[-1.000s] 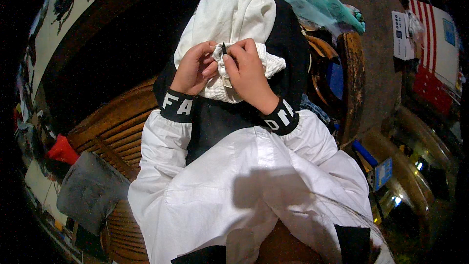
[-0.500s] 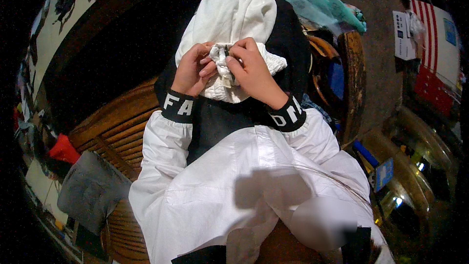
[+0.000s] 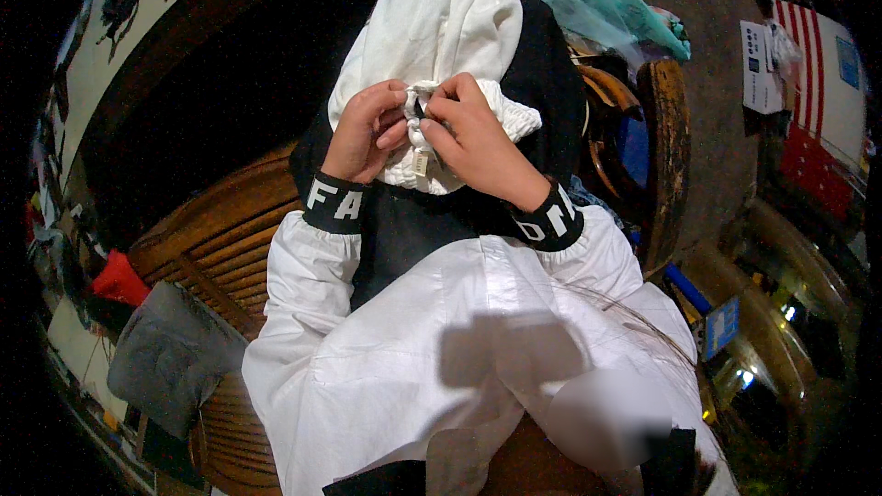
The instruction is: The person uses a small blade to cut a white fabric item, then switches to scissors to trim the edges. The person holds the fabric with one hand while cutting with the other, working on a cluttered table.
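A white gathered garment (image 3: 432,28) with a ruched elastic edge (image 3: 519,115) lies across the dark cloth over my lap. My left hand (image 3: 365,131) is closed in a pinch on the left side of a twisted white strip (image 3: 415,133) at the garment's near edge. From the right, my right hand (image 3: 482,142) pinches the same strip between thumb and fingers. A dark gap shows in the strip between the two hands. Below it hangs a small pale label (image 3: 421,163). My fingertips partly hide the strip, so whether a small tool is there cannot be made out.
A slatted wooden bench (image 3: 216,248) is on the left, with a grey cloth (image 3: 170,354) over it. A worn wooden armrest (image 3: 666,156) stands to the right. Beyond the garment lies a clear and green plastic bag (image 3: 597,9). A white box (image 3: 761,64) is at far right.
The white strip has been drawn into a more open loop between my hands, and the label shows more plainly. My right hand has shifted slightly; the garment stays in place.
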`<state>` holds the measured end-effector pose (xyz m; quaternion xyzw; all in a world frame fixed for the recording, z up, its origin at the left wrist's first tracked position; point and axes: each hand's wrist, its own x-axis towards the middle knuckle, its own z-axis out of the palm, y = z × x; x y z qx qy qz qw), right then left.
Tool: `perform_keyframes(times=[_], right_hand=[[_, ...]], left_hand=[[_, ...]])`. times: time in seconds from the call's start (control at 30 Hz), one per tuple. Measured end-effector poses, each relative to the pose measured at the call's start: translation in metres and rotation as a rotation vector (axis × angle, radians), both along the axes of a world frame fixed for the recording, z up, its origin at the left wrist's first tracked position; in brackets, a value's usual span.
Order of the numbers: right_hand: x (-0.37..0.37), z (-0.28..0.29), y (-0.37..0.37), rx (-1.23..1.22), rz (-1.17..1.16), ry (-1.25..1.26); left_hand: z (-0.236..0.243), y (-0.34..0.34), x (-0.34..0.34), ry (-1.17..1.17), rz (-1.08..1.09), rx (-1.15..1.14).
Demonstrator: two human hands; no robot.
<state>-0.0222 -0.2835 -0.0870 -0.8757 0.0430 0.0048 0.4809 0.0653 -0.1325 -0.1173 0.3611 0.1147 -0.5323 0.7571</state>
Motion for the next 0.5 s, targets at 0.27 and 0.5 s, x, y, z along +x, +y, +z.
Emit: perform_keyframes(times=[0.27,0.5], right_hand=[[-0.003,0.011,-0.014,0.289,-0.021,0.094],[-0.01,0.028,-0.031,0.188,-0.02,0.119]], left_hand=[[0.004,0.001,-0.004,-0.073,0.016,0.058],[0.022,-0.009,-0.027,-0.627,-0.015,0.346]])
